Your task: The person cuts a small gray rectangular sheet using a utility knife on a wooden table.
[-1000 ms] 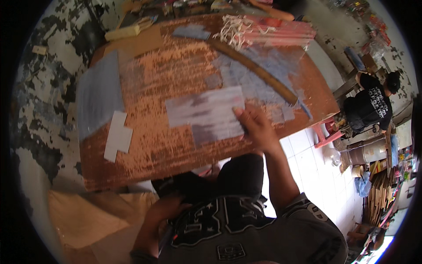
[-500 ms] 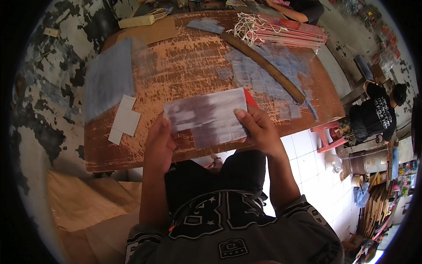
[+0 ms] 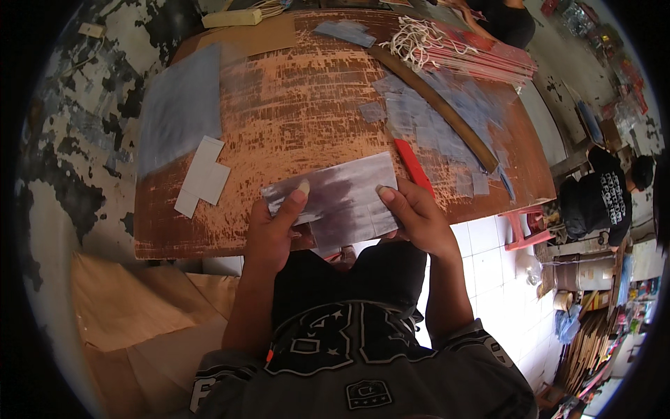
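Between my two hands I hold a thin, shiny grey-purple sheet (image 3: 342, 199) with a stepped lower edge, tilted up to the right over the table's near edge. My left hand (image 3: 276, 227) pinches its left end, thumb lying on top. At the other end, my right hand (image 3: 422, 220) grips the edge, thumb on top and fingers partly hidden behind. A flat red strip (image 3: 413, 167) shows just beyond the right hand; whether the hand touches it I cannot tell. A pale cut piece (image 3: 203, 178) of similar stepped outline lies on the table to the left.
The worn brown table (image 3: 307, 98) carries a large blue-grey sheet (image 3: 178, 108), many scattered translucent pieces (image 3: 426, 115), a long curved-looking brown strip (image 3: 443, 108) and a red bundle with white cords (image 3: 467, 59). Another person (image 3: 506, 24) is at the far side; one more (image 3: 607, 199) sits at right.
My left thumb has moved inward onto the top of the sheet. The sheet sits slightly lower, and more of the red strip shows beside my right hand. The whole view has shifted a little.
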Available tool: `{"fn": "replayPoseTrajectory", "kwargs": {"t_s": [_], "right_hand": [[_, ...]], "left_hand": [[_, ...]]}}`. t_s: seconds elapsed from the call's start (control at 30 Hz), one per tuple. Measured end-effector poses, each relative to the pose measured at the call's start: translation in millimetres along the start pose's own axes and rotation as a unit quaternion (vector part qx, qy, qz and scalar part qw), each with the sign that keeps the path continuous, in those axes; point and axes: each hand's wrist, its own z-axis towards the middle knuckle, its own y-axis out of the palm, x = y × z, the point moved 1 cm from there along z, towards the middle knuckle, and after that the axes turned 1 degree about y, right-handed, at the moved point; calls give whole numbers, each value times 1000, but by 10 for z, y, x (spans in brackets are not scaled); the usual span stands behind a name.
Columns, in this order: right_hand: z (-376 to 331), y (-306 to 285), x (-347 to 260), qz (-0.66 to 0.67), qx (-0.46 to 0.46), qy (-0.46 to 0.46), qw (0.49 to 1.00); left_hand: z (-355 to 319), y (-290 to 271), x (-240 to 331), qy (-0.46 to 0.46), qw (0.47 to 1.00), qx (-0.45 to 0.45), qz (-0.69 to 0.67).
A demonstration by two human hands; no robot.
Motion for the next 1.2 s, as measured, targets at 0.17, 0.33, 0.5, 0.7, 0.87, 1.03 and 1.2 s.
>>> {"fn": "replayPoseTrajectory", "kwargs": {"t_s": [0.17,0.33,0.5,0.7,0.87,1.03,1.2], "right_hand": [[-10,83,-60,43,33,-25,998],[22,80,124,-40,121,-75,989],[19,211,48,39,135,-97,985],[-22,166,37,34,117,-72,990],[-61,176,4,52,107,-63,991],[-71,222,-3,26,138,-51,989],[-131,313,-85,25,163,-92,982]], "left_hand": [[41,-117,-167,24,999,26,32],[45,-127,-182,58,998,19,-6],[3,-137,-136,39,999,16,-14],[6,-115,-171,56,997,39,-36],[-34,-170,-155,17,999,19,-34],[-97,-139,-110,8,999,35,-11],[-107,-119,-91,8,1000,2,-4]]}}
